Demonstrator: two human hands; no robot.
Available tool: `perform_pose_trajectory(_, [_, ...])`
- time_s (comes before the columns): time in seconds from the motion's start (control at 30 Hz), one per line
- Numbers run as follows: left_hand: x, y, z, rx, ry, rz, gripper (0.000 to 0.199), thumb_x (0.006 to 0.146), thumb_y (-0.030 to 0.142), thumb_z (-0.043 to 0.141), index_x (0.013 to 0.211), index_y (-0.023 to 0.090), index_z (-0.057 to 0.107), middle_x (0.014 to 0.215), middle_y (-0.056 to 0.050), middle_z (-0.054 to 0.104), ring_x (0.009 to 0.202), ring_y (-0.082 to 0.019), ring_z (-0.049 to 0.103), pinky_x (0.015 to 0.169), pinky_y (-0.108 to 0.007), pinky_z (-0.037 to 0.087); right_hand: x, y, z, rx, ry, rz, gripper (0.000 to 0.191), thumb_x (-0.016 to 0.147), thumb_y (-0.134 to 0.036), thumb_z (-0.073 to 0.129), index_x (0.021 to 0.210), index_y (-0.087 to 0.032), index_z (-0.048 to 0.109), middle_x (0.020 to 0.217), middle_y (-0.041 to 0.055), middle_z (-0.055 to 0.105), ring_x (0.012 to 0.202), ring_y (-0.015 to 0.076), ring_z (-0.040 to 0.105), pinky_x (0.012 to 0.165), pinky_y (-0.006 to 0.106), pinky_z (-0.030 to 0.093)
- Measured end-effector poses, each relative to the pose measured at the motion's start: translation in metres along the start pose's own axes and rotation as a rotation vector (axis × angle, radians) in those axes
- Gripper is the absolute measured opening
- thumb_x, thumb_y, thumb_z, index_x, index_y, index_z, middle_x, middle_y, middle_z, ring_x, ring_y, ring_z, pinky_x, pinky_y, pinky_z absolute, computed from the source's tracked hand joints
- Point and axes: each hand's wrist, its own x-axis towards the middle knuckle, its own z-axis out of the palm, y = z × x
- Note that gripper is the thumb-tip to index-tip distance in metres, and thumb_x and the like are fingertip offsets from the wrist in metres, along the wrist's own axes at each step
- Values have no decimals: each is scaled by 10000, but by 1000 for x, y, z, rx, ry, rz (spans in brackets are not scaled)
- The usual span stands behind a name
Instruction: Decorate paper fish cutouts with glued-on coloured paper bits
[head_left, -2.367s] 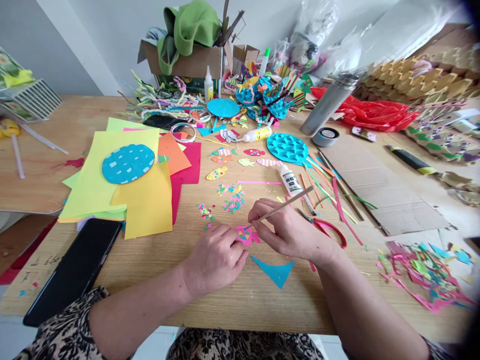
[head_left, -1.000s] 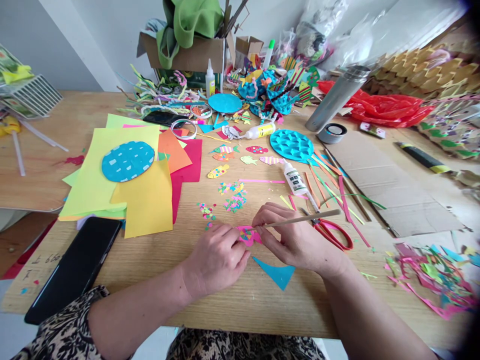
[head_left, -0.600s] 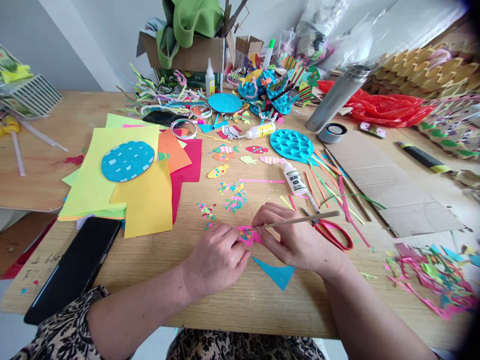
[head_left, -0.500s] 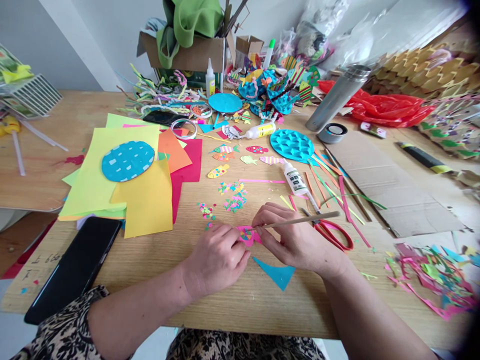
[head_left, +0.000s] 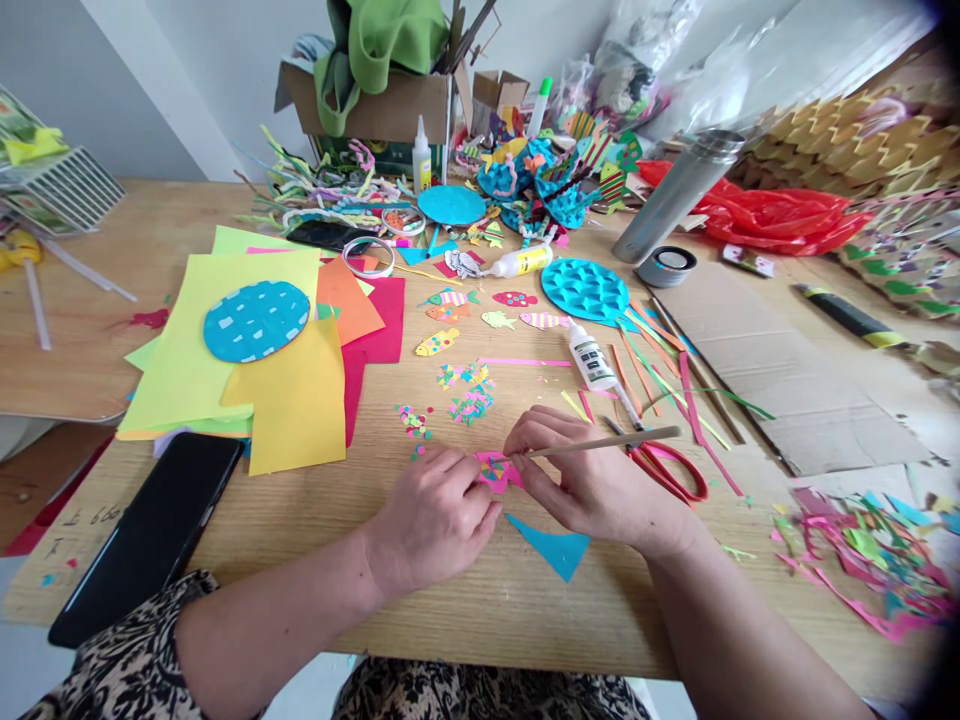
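A small pink paper fish (head_left: 496, 476) with colourful bits on its body lies on the table between my hands. My left hand (head_left: 439, 515), fingers curled, holds the fish's left edge. In my right hand (head_left: 566, 475) is a thin wooden stick (head_left: 604, 442), its tip over the fish and its other end pointing right. My right fingertips also touch the fish's right side. Just below lies a blue paper scrap (head_left: 553, 545). Tiny cut paper pieces (head_left: 471, 390) and paper dots (head_left: 414, 422) are scattered beyond my left hand. Several decorated paper fish (head_left: 437, 342) lie farther back.
Red-handled scissors (head_left: 667, 472) and a glue bottle (head_left: 591, 357) lie near my right hand. Coloured paper sheets (head_left: 296, 400) and a black phone (head_left: 150, 540) are at left. A steel flask (head_left: 679, 195), cardboard (head_left: 780, 370) and paper scraps (head_left: 862, 560) occupy the right.
The stick's far end has shifted very slightly downward. Both hands and the pink paper fish stay in practically the same place.
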Motion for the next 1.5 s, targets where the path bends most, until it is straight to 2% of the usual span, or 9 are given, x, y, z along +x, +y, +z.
perform_pose_trajectory(1.5, [0,0,0,-8,0,-5,197,899,193,538,774,160,687,799,-60,647,771,-219,598,673,-382,512,1,-2,0,-8,-6,5,104,896,-134,450,834,-157,531,770,60,558,734,175,515,661,321,421])
